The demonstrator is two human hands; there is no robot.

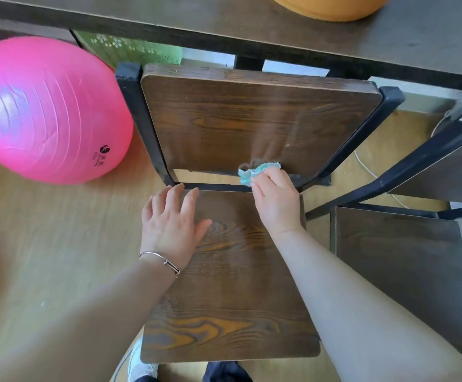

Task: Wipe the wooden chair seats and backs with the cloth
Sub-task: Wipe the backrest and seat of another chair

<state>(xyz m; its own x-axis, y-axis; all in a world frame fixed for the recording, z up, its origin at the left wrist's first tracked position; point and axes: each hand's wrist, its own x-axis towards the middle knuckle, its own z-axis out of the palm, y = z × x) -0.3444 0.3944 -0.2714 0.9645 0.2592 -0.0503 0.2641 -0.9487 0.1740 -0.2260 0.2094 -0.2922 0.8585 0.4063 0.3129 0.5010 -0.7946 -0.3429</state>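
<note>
Right hand (pixel 276 201) around bunched, perhaps terry cloth (pixel 247 175)

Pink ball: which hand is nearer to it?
Left. The left hand rests flat on the seat, just right of the ball; the right hand grips the cloth at the back's lower edge, farther right.

A pink exercise ball (pixel 45 111) sits on the wooden floor (pixel 58 244) beside a dark table (pixel 279 26).

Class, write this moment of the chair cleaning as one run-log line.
phase: chair back wipe | right hand: grips cloth at back's lower edge | left hand: flat on seat
</note>
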